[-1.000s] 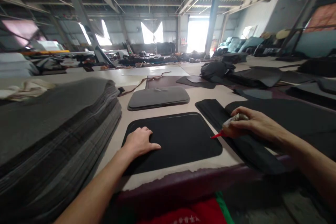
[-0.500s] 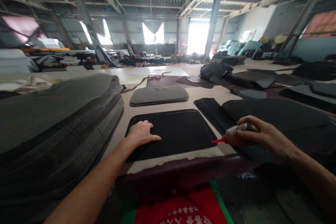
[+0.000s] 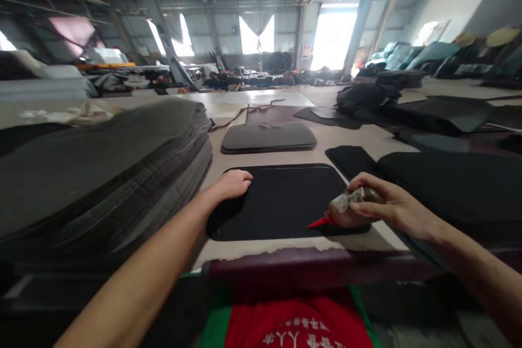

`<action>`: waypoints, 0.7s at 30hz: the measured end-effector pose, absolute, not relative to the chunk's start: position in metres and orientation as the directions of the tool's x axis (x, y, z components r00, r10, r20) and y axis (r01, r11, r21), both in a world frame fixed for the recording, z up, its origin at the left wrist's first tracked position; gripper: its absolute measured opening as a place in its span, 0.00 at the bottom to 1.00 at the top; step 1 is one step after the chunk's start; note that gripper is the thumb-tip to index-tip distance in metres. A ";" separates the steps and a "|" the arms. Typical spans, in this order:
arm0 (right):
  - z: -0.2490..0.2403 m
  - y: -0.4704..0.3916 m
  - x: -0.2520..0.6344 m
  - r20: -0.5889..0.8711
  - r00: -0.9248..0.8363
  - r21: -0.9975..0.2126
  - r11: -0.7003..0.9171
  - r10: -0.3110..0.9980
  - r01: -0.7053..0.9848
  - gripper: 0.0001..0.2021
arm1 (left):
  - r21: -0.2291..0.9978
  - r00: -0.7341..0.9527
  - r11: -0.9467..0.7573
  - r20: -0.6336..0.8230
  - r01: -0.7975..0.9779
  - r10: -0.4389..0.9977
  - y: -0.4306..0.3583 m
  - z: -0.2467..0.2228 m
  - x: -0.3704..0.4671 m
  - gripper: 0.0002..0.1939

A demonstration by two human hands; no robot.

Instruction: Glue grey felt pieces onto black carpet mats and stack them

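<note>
A black flat panel with rounded corners lies on the table before me, a thin pale line along its far edge. On its left part rests my left hand, palm down and fingers loosely bent, not wrapped around anything; its thumb is hard to see. My right hand is closed round a stained squeeze bottle, which looks like a glue bottle. The bottle is tilted left, and its pointed red nozzle is at the panel's near edge, right of the middle.
A tall stack of grey sheets stands to the left. Behind the panel lies a small pile of rounded grey pieces. Black pieces lie to the right, and a dark bundle sits farther back. Maroon material covers the table's near edge.
The nozzle has moved left from the panel's near right corner along its near edge. My left hand has shifted toward the far left corner, its thumb no longer spread out. The camera view has turned left.
</note>
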State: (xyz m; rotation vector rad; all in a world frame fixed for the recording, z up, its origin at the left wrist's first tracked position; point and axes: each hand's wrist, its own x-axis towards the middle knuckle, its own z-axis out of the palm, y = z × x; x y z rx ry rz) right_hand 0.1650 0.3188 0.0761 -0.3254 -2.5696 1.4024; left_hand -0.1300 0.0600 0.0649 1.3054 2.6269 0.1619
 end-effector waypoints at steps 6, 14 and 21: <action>0.070 0.282 0.109 0.105 -0.991 -0.834 0.549 0.078 -0.045 0.18 | 0.233 -0.577 0.602 -0.170 0.764 0.799 0.062 0.063 -0.137 0.16; 0.075 0.219 0.054 0.209 -0.973 -0.779 0.584 -0.099 -0.226 0.11 | 0.312 -0.576 0.600 -0.178 0.736 0.798 0.061 0.060 -0.140 0.14; 0.058 0.190 0.026 0.356 -0.921 -0.725 0.574 -0.158 -0.379 0.09 | 0.391 -0.604 0.634 -0.216 0.667 0.768 0.058 0.063 -0.138 0.18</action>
